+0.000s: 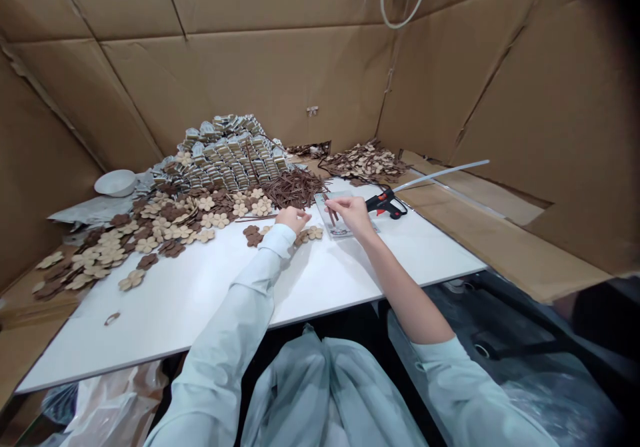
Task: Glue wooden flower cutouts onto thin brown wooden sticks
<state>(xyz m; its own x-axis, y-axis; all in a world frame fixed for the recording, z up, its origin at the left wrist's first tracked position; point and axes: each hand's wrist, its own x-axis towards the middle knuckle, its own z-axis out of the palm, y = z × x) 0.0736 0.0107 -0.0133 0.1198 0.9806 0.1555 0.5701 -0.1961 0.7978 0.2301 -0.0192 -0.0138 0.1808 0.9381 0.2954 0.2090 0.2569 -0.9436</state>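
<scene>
My right hand (354, 214) is closed in a pinch on a thin brown strip (330, 215), above a small clear sheet (341, 232) on the white table. To its left, my left hand (293, 218) has its fingers curled together low over the tabletop; whether anything is between them I cannot make out. Several brown and beige flower cut-outs (315, 233) lie just below and beside the left hand. A black glue gun (384, 202) with red parts and a long pale glue stick (445, 173) rests right of my right hand.
Beyond my hands is a heap of brown strips (293, 188). Flower cut-outs (170, 217) spread over the left side, with stacked small packets (230, 157) behind. A white bowl (115, 183) stands far left. More brown and beige pieces (367, 162) lie back right. Cardboard walls (280, 74) enclose the table.
</scene>
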